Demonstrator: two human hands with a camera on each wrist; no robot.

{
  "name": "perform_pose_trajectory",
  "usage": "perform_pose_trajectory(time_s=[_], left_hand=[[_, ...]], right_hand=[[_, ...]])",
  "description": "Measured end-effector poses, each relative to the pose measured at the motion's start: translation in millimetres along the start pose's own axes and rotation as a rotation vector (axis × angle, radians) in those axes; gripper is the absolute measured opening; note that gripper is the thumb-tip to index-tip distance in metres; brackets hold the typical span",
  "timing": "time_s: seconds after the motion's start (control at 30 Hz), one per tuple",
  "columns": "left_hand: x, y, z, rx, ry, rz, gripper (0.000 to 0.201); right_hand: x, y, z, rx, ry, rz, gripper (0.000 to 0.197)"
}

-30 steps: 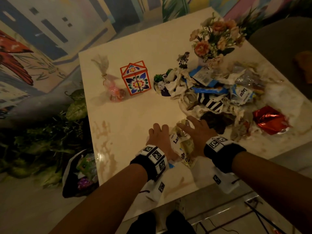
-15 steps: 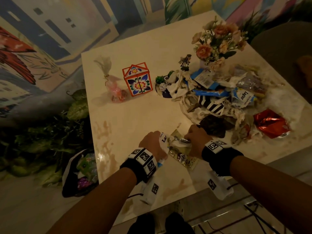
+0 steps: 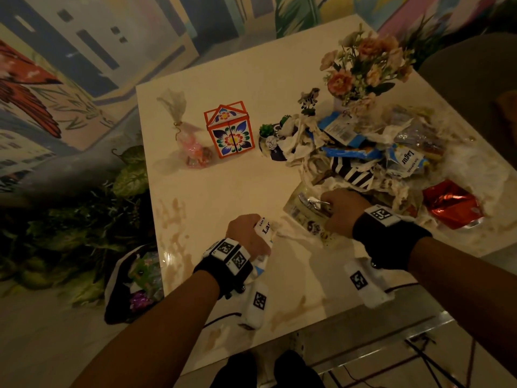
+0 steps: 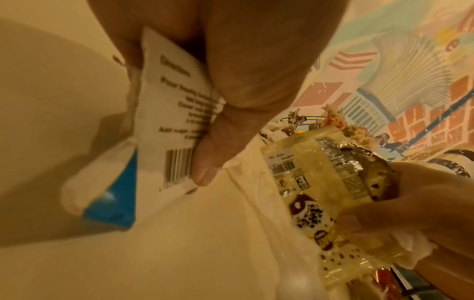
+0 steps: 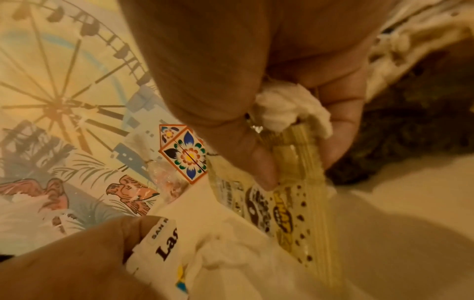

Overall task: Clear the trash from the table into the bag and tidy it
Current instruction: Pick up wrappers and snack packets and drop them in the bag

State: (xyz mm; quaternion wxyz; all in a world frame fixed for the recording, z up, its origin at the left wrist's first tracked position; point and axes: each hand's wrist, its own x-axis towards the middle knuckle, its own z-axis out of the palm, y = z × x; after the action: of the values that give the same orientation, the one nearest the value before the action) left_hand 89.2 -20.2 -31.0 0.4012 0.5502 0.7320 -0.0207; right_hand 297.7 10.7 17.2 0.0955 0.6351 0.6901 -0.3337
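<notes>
- Trash (image 3: 363, 152) sits in a big pile on the far right of our table (image 3: 223, 191).
- Our left hand (image 3: 246, 233) grips a white and blue packet (image 4: 164, 121), thumb curled over it.
- Our right hand (image 3: 344, 211) grips a yellow cookie wrapper (image 4: 307, 182) and some tissue (image 5: 287, 105).
- Our bag (image 3: 126, 287) lies on the floor, left of the table.

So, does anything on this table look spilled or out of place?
Yes. Brownish stains mark the table near its left edge, like a dried spill. A heap of crumpled wrappers and tissue crowds the flower vase.
</notes>
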Motion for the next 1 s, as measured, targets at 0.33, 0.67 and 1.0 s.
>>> perform_pose_trajectory(time_s=[0.33, 0.67, 1.0], left_hand=[[-5, 3, -26, -0.092, 0.086, 0.129, 0.032], [0, 15, -22, 0.121, 0.051, 0.222, 0.055], [17, 42, -5, 0.195, -0.017, 0.235, 0.043]], right_hand=[[-1, 4, -33, 0.185, 0.17, 0.013, 0.05], [-8, -2, -42, 0.309, 0.249, 0.019, 0.049], [-10, -4, -42, 0.31, 0.273, -0.001, 0.039]])
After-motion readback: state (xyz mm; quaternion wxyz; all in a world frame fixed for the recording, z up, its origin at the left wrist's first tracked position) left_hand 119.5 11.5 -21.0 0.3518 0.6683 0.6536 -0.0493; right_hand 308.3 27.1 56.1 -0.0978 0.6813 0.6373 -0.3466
